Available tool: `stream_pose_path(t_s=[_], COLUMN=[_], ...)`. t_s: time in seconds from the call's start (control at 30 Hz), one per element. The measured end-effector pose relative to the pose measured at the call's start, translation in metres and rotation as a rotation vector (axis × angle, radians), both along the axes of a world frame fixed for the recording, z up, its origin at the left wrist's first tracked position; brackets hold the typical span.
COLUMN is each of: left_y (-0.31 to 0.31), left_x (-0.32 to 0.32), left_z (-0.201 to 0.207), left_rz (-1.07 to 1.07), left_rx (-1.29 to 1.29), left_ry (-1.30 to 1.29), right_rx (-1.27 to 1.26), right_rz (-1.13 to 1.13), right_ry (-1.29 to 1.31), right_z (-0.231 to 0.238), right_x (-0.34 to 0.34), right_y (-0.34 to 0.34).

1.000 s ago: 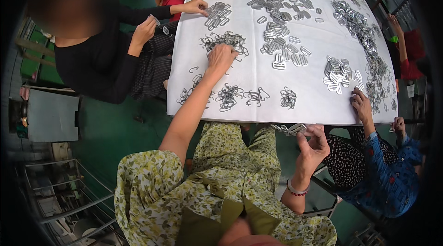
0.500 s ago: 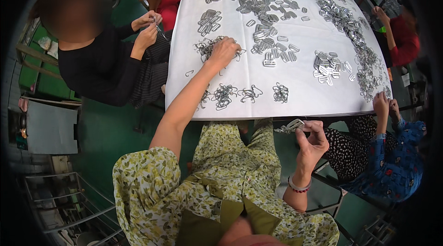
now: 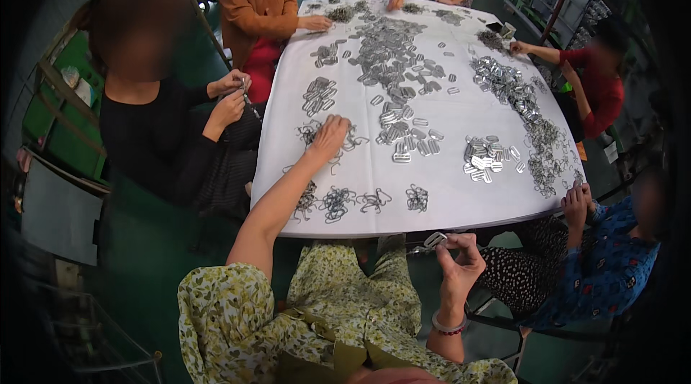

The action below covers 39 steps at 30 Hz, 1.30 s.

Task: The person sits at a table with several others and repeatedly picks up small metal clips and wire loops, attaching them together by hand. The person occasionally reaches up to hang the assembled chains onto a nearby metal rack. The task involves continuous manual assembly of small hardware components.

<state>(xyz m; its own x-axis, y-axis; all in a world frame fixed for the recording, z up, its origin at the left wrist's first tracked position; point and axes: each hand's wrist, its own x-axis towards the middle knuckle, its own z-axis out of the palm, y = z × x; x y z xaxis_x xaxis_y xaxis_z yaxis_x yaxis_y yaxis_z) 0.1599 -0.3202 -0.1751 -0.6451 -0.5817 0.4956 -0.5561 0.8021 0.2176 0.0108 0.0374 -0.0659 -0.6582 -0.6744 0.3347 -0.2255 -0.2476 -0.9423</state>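
Note:
My left hand (image 3: 330,138) reaches over the table onto a loose pile of bent wire hooks (image 3: 305,132). Its fingers are curled down and bunched, and their tips are partly hidden. At the front, beyond the table edge, my right hand (image 3: 461,263) pinches a flat silver slotted buckle (image 3: 435,241) between thumb and fingers. More metal pieces hang by that buckle, too small to make out. Nearer me on the white cloth lie small clusters of wire hooks (image 3: 337,204), with a separate little heap of hooks (image 3: 417,198) to their right.
A large heap of silver buckles (image 3: 389,46) covers the middle of the white-covered table (image 3: 439,204). Smaller buckle piles (image 3: 484,158) lie at right. A person in black (image 3: 155,132) sits at left, another in blue (image 3: 612,254) at right; several others work around the far side.
The view has tilted up, showing more of the far side. The hooks by my left hand lie more spread out. My right hand still pinches the buckle.

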Motion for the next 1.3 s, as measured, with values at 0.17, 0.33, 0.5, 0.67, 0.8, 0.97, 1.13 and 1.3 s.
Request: stream_pose_path(t_s=[0.17, 0.33, 0.5, 0.67, 0.8, 0.97, 1.13, 1.3], left_y=[0.027, 0.16, 0.233, 0.239, 0.237, 0.24, 0.242, 0.241], left_x=[-0.001, -0.014, -0.026, -0.034, -0.028, -0.022, -0.025, -0.016], left_z=[0.049, 0.104, 0.113, 0.101, 0.089, 0.095, 0.087, 0.092], left_rz=[0.152, -0.335, -0.535, -0.478, -0.484, -0.457, -0.446, -0.463], left_rx=[0.57, 1.228, 0.669, 0.558, 0.686, 0.787, 0.823, 0.831], left_ry=[0.207, 0.508, 0.506, 0.598, 0.671, 0.629, 0.568, 0.599], right_rx=[0.041, 0.097, 0.066, 0.072, 0.138, 0.201, 0.249, 0.616], right_rz=[-0.018, -0.026, -0.052, -0.036, 0.014, -0.026, -0.011, 0.137], right_ry=[0.013, -0.049, -0.058, 0.131, 0.271, 0.325, 0.901, 1.162], right_z=[-0.004, -0.014, -0.015, -0.017, -0.014, -0.01, -0.09, -0.11], right_x=[0.001, 0.008, 0.012, 0.016, 0.011, -0.04, -0.105, -0.116], right_y=[0.0, -0.004, -0.01, -0.015, -0.018, -0.068, -0.192, -0.233])
